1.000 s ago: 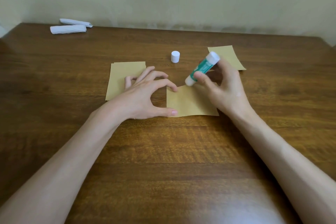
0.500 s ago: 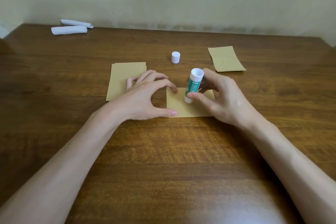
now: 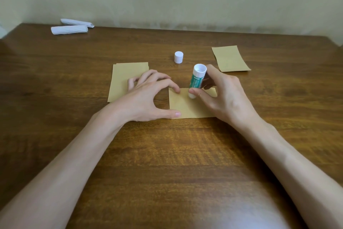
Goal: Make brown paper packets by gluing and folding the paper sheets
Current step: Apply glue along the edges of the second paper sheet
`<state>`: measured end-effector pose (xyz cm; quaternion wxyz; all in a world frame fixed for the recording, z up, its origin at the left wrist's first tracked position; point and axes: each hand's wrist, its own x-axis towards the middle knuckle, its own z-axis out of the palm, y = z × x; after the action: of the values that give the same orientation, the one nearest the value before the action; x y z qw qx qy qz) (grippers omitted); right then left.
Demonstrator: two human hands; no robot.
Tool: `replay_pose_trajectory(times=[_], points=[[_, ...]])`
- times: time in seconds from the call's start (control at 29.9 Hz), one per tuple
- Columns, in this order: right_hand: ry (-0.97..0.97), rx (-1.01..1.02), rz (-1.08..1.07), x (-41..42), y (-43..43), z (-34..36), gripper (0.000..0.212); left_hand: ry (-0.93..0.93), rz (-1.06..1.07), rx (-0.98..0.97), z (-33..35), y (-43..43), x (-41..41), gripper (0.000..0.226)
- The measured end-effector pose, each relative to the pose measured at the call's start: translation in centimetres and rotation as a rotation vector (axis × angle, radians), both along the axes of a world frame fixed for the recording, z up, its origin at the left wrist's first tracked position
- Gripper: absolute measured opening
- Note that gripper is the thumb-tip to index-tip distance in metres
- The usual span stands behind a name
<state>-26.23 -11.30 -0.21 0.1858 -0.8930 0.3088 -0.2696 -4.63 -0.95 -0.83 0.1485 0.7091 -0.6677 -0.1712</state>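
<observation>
The left hand pins the paper sheet with spread fingertips; the right hand grips the glue stick, apparently touching paper. The operator should spread evenly along the edge.

Brown paper is present at three locations: one single sheet at the centre, one separate brown paper piece at the far right, and one stack of sheets at the left, where offset edges show at least two sheets but the exact count cannot be determined. Gluing items: one green-and-white glue stick and one loose white cap. Other quantities: two white paper rolls, two hands, namely the left hand and the right hand, and one wooden table.
</observation>
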Motion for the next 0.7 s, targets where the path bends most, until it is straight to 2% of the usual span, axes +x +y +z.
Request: replay_pose_trajectory(times=[0.3, 0.37, 0.57, 0.7], points=[[0.021, 0.040, -0.097, 0.2, -1.2, -0.2, 0.022, 0.008, -0.005, 0.010, 0.1, 0.1, 0.0, 0.057], [-0.045, 0.087, -0.116, 0.0, -1.4, -0.5, 0.022, 0.005, -0.001, 0.017, 0.1, 0.1, -0.1, 0.058], [-0.407, 0.194, -0.167, -1.1, -1.8, 0.3, 0.032, 0.020, 0.005, 0.003, 0.1, 0.2, -0.1, 0.060], [-0.371, 0.204, -0.116, -1.1, -1.5, 0.4, 0.029, 0.021, 0.016, -0.024, 0.0, 0.2, -0.1, 0.060]])
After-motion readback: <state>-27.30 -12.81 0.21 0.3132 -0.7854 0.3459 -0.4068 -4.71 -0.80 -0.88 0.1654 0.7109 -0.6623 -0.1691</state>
